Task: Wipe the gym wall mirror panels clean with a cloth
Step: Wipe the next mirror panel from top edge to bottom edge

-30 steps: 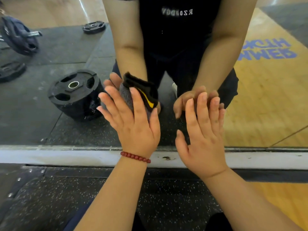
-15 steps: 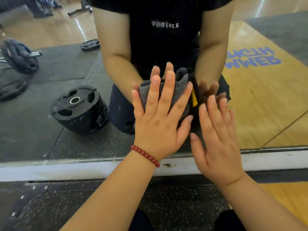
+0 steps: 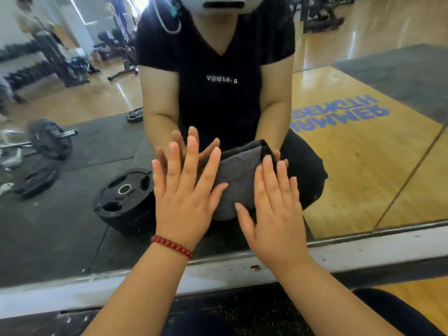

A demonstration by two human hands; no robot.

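Hands flat on glass: the left hand [image 3: 184, 202] and the right hand [image 3: 276, 209] both press against the lower part of the mirror panel [image 3: 363, 166], fingers straight and spread, neither curled round anything. A folded grey cloth [image 3: 240, 173] lies between them against the glass. The left hand's index finger and thumb overlap its left edge, and the right hand's fingers [image 3: 269, 173] cover its right side, with the right thumb laid across its lower corner. The cloth's dark upper edge shows above the right fingertips. Both hands carry it by flat pressure, not by a pinch.

A red bead bracelet [image 3: 172, 246] circles the left wrist, just below the hand. Beneath both wrists runs the mirror's pale bottom frame [image 3: 378, 248], with a small brown mark near the right wrist.

Beyond the fingers, the mirror gives back the person's dark shirt with small white lettering, forearms and matching palms. Left of the left hand, the reflection shows a black weight plate [image 3: 123, 192] lying on dark rubber flooring, and further left a loaded barbell [image 3: 48, 139] and more plates. To the right of the right hand, the reflected wooden floor carries blue reversed lettering [image 3: 339, 112]. Near the bottom edge, below the forearms, speckled dark floor matting [image 3: 242, 306] meets the mirror frame.
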